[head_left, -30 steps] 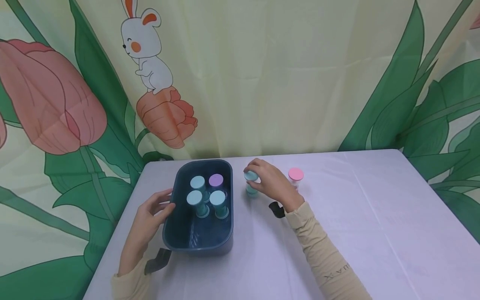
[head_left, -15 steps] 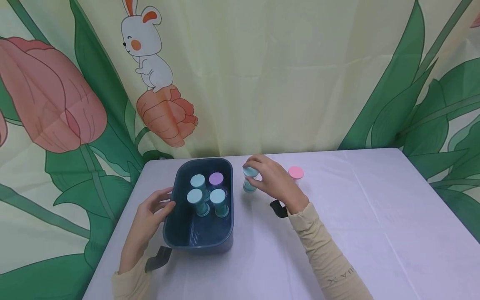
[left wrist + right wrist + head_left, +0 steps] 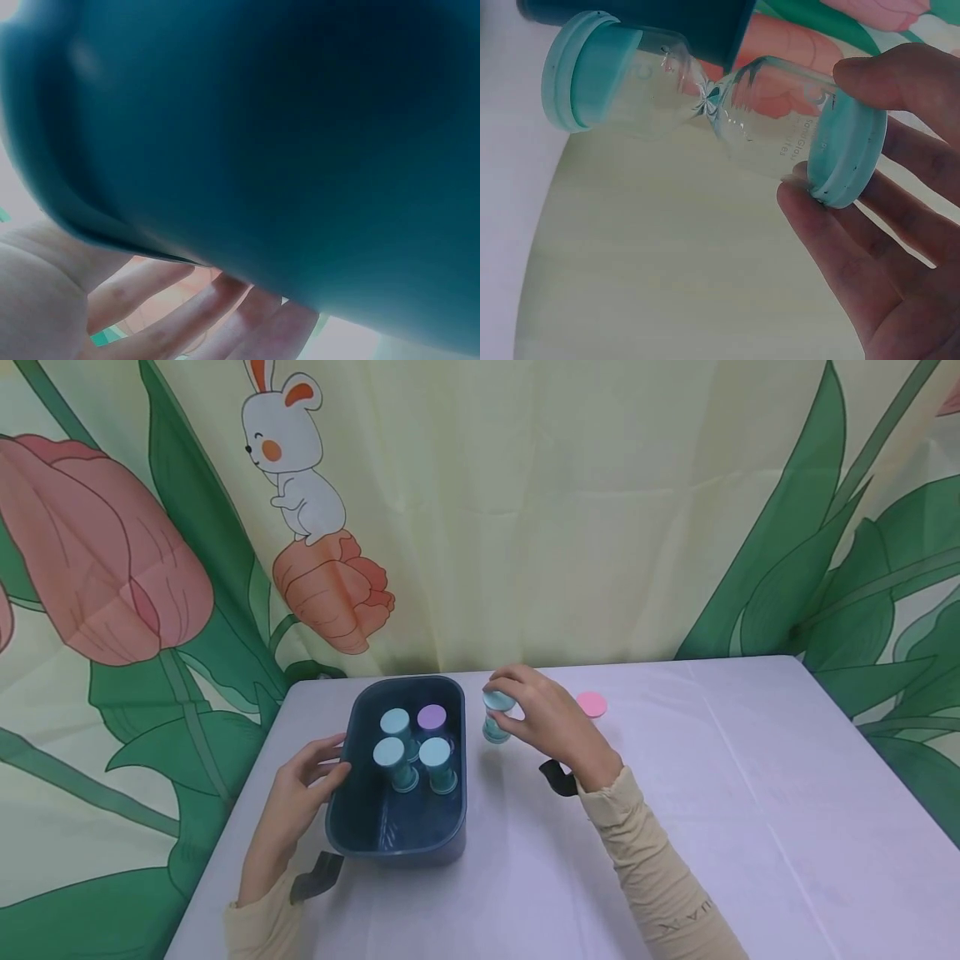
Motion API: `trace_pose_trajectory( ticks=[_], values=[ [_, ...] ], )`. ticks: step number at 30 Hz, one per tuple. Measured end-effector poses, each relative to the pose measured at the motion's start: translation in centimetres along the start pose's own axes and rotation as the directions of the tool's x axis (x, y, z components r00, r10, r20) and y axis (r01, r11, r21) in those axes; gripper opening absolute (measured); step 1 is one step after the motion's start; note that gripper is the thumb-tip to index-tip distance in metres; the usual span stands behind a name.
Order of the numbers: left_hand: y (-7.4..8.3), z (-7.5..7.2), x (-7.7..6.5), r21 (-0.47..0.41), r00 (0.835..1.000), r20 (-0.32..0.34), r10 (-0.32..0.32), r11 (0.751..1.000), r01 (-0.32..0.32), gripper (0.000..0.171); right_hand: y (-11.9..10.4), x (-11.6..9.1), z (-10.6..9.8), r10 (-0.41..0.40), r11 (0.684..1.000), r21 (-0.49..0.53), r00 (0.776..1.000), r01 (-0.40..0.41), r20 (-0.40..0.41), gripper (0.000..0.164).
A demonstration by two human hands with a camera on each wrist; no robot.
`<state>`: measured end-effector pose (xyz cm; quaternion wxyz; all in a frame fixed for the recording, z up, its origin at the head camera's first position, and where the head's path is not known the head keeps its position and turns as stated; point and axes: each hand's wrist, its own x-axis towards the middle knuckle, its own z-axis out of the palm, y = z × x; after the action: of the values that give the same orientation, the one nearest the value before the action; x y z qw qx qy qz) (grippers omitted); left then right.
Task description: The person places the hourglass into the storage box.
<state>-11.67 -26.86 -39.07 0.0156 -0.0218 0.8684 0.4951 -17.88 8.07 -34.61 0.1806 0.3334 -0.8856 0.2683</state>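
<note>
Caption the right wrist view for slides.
Fingers of the right hand pinch one round teal cap of a clear glass hourglass.

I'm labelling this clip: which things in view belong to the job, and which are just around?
Job:
teal-capped hourglass in the right hand
dark blue bin, left hand touching it
four hourglasses inside it
probably the pink-topped item

Just around:
white tablecloth
printed backdrop

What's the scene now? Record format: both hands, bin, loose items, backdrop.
left hand: rests against the left side of the dark blue bin
right hand: pinches a clear hourglass by one teal cap
bin contents: three teal-capped hourglasses, one purple-capped piece
outside bin: pink cap past the right hand; body hidden
backdrop: curtain printed with rabbit, carrot, tulips
</note>
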Motion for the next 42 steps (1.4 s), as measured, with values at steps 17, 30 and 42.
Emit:
trace_pose_trajectory(
  ticks=[17,30,42],
  values=[
    [0.0,0.0,-0.1,-0.016,1.000,0.011,-0.004,1.000,0.004,0.055,-1.2,-0.1,-1.0,-0.071,0.997,-0.010,0.996,0.070,-0.056,0.028],
    [-0.2,0.1,0.0,-0.011,1.000,0.005,0.002,1.000,-0.002,0.055,-2.7,-0.1,-1.8,-0.125,0.992,-0.003,0.988,0.125,-0.089,0.029],
    [-0.2,0.0,0.0,-0.006,1.000,0.000,0.005,1.000,-0.005,0.055,-3.6,0.0,-1.8,-0.155,0.988,-0.030,0.984,0.153,-0.086,0.031]
  ],
)
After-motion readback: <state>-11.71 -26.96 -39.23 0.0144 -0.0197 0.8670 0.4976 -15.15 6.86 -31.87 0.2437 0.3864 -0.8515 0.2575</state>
